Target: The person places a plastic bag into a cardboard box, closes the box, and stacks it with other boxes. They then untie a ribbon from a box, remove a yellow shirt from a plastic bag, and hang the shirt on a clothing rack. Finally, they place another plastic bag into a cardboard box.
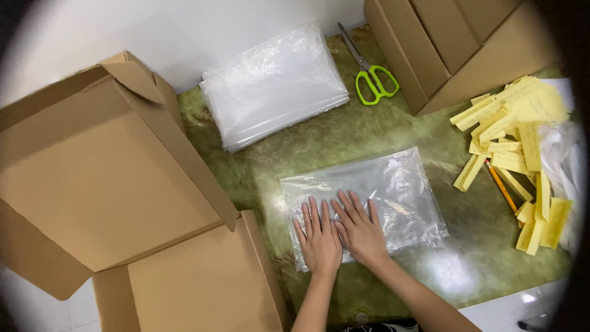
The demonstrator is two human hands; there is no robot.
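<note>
From my remote seat, I see both hands pressed flat, palms down and fingers spread, on a clear plastic bag [369,200] lying on the green marbled table [393,129]. My left hand [319,240] and right hand [359,230] sit side by side, touching, over the bag's near left portion; neither grips anything. Behind the bag, well apart, rests a stack of clear plastic bags [276,83], with green-handled scissors [372,77] just beside it to the right. A scatter of yellow paper slips [516,141] and a pencil [503,187] lie at the right edge. A large open cardboard box [98,178] fills the left side; another cardboard box [455,43] stands at the top right.
</note>
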